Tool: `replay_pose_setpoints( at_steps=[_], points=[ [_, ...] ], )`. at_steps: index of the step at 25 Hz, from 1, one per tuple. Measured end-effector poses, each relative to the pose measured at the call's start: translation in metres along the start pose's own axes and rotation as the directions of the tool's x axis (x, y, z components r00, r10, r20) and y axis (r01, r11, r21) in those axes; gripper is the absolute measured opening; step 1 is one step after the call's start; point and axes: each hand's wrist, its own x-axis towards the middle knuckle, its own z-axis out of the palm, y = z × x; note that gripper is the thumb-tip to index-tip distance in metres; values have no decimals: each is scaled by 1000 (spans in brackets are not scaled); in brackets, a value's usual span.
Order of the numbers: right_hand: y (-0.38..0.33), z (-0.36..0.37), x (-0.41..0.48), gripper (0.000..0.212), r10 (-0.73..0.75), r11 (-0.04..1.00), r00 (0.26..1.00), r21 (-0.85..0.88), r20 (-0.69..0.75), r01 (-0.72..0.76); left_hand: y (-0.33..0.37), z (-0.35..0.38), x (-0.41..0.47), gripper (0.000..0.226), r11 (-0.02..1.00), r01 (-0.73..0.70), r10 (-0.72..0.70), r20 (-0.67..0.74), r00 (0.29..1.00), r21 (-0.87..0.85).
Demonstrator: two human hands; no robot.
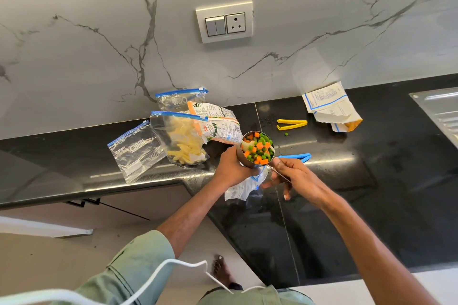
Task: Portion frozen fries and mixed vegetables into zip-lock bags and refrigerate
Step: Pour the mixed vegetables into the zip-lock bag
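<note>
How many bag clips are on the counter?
2. A yellow clip lies open toward the back of the counter; a blue clip lies just beyond the right hand. More could be hidden under other things.

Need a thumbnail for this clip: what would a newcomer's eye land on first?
The round steel measuring cup heaped with green, orange and white mixed vegetables, held mid-frame between the left hand and right hand over the black counter. Then the clear zip-lock bag of pale fries to its left.
</note>
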Motion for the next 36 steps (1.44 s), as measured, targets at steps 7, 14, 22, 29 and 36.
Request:
replay_pose_setpoints(
  at_steps=[7, 14, 22, 29, 36],
  points=[
    [-3, -7, 2, 35, 39, 998, 999, 54, -3, -39, 1, -7, -5, 61, 990, -16, 29, 92, 995, -138],
    [-5, 3, 0, 39, -1, 1000, 995, 0, -103, 1, 13, -11, -18, 57, 952, -5, 24, 59, 998, -307],
    [1, 3, 0, 49, -52, 995, 955, -92, -291, 26, 25, -23, -24, 67, 846, 29, 26, 96, 995, -532],
    [-3, 13, -6, 37, -146, 943, 936, -332, -322, 33, 33, -11, -21, 28, 927, 42, -19, 65, 998, -373],
    [-2, 13, -6, 37, -14, 993, 967, -116, -256, -17, 40, -15, -16, 21, 996, -67, 70, -49, 996, 55]
  ],
)
